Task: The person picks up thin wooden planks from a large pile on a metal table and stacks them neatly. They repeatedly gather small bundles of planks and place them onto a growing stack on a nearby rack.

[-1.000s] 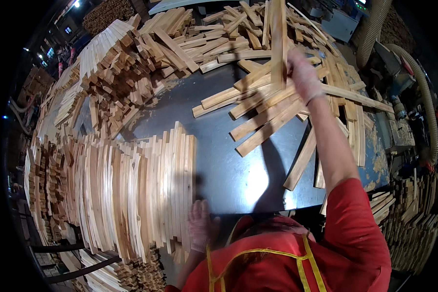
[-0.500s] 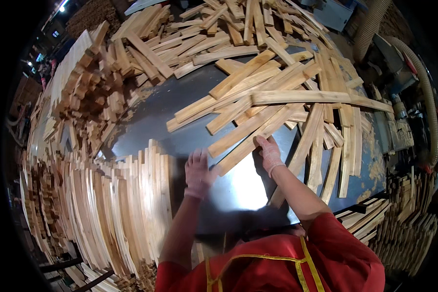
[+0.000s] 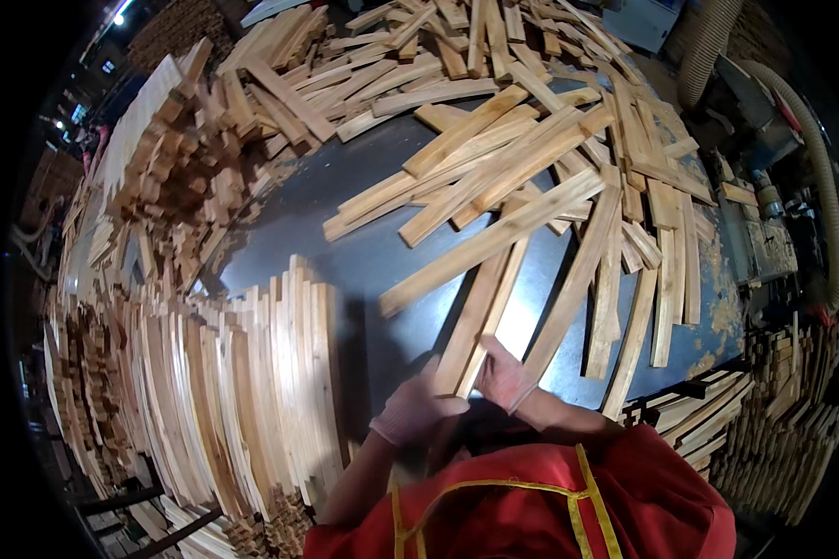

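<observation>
A wooden strip [image 3: 470, 326] lies in both my hands, its near end close to my body and its far end reaching toward the loose pile [image 3: 531, 149]. It shows a darker face and a paler one; whether this is one strip or two side by side I cannot tell. My left hand [image 3: 414, 406], in a light knit glove, grips the near end from the left. Similarly gloved, my right hand [image 3: 506, 374] closes on its right side just above that end. Another strip [image 3: 484, 247] slants across the dark metal tabletop [image 3: 354, 270] beyond my hands.
On my left stands a row of upright wooden strips [image 3: 242, 391]. Behind it is a stack of strips [image 3: 149, 158] with their ends showing. More strips heap up at the far side. A ribbed hose [image 3: 825, 205] and machinery are at the right, above stacked strips [image 3: 773, 438].
Both hands have moved closer to my body. The left hand has closed on the strip's near end, and the strip has swung from a slant to point more nearly away from me.
</observation>
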Tool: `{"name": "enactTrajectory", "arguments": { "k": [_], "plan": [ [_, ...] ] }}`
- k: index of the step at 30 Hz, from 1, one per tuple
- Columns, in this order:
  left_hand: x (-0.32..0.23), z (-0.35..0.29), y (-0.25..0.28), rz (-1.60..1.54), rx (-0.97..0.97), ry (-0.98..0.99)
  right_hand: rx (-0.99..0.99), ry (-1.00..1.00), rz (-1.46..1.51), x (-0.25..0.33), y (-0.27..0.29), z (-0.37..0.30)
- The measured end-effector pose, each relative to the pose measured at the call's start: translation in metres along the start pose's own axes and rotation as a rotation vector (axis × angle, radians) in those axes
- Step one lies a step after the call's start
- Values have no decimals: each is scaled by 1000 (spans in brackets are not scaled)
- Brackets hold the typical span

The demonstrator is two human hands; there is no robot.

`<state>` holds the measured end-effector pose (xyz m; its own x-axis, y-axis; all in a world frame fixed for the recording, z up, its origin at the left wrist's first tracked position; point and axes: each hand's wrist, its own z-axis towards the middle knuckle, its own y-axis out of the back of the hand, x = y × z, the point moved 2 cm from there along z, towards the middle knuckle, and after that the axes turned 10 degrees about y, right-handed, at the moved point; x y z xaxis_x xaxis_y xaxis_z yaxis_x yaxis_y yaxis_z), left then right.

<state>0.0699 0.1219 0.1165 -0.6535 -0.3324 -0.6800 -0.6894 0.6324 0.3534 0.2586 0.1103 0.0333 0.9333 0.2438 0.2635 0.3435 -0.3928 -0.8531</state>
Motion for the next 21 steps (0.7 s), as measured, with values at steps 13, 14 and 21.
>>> {"name": "enactTrajectory", "arguments": {
  "k": [13,14,21],
  "plan": [
    [128,-139,-24,103,-580,212,52,62,-1243,-126,-27,-11],
    [135,-132,-29,140,-581,292,44,98,-1492,-126,-42,-14],
    [111,-54,3,434,-800,117,814,-75,-1611,-110,-70,45]
  ]
}}
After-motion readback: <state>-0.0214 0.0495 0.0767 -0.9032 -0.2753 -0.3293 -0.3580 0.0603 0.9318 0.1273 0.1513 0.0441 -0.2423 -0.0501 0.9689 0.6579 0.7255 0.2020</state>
